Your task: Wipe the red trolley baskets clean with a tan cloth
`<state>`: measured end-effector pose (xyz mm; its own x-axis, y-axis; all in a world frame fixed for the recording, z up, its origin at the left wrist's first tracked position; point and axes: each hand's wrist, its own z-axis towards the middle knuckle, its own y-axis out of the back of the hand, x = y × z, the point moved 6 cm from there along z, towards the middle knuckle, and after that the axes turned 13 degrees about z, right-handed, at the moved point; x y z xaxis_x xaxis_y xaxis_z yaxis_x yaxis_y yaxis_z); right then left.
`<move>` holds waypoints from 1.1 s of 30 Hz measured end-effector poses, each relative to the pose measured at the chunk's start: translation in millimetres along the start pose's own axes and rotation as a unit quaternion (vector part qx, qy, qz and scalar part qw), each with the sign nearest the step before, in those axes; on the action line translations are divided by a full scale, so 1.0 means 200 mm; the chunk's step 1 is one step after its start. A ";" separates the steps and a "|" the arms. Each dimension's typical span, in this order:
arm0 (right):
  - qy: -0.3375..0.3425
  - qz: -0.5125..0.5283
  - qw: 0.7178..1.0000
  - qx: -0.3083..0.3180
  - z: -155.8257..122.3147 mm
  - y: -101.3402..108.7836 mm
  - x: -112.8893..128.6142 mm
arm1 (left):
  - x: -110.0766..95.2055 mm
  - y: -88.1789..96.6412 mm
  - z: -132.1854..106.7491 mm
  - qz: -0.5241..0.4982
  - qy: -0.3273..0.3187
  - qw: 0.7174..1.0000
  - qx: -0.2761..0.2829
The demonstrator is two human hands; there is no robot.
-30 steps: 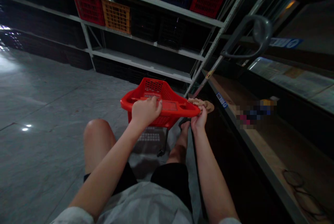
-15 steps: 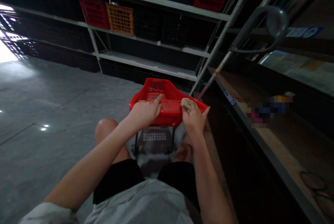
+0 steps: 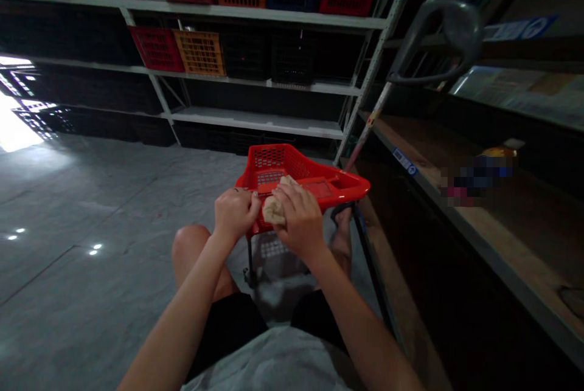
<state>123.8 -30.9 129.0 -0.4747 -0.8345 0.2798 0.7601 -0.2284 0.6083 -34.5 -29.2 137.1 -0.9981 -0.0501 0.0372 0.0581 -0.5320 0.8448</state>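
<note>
A red plastic shopping cart (image 3: 314, 167) with holed walls and thin dark legs stands between my knees. My left hand (image 3: 233, 211) is closed around the left part of its near rim. In my right hand (image 3: 298, 217) is a crumpled beige cloth (image 3: 274, 210), pressed against the middle of that rim. My right fingers bend over the cloth and hide part of it. The two hands are close together, a little apart. A clear or pale rectangular panel (image 3: 318, 189) shows on the rim just right of my right hand.
A metal rack (image 3: 255, 120) with coloured crates, including an orange crate (image 3: 199, 52), runs across the back. On the right are a wooden shelf (image 3: 410, 141) and a grey loop handle (image 3: 438, 44) on a pole. Grey concrete floor (image 3: 114, 196) extends to the left.
My right hand and the cloth have slid left along the rim, from its right corner to the middle. My left hand has gone from a pointing finger to a closed grip. The cart has turned slightly.
</note>
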 end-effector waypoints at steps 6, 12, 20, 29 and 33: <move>-0.004 -0.023 0.989 -0.148 -0.31 0.18 -0.38 | 0.03 0.01 0.00 0.001 -0.036 0.999 -0.001; -0.212 0.050 0.924 -0.313 -0.30 0.42 -0.86 | -0.07 0.01 0.00 0.008 0.010 1.000 -0.013; -0.067 0.054 0.995 -0.048 -0.01 0.11 -0.16 | -0.24 0.01 -0.03 -0.018 0.054 0.998 -0.018; -0.103 0.045 0.994 0.010 0.04 0.19 -0.24 | -0.26 0.02 -0.09 -0.315 -0.015 0.946 -0.073; -0.103 0.119 0.986 0.051 -0.04 0.20 -0.16 | -0.33 0.12 -0.08 -0.357 -0.095 0.927 -0.059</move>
<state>172.8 -16.9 138.0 -0.3763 -0.7366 0.5619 0.8172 0.0218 0.5759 32.2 -52.5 145.7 -0.7681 0.4941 -0.4072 -0.6287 -0.4614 0.6260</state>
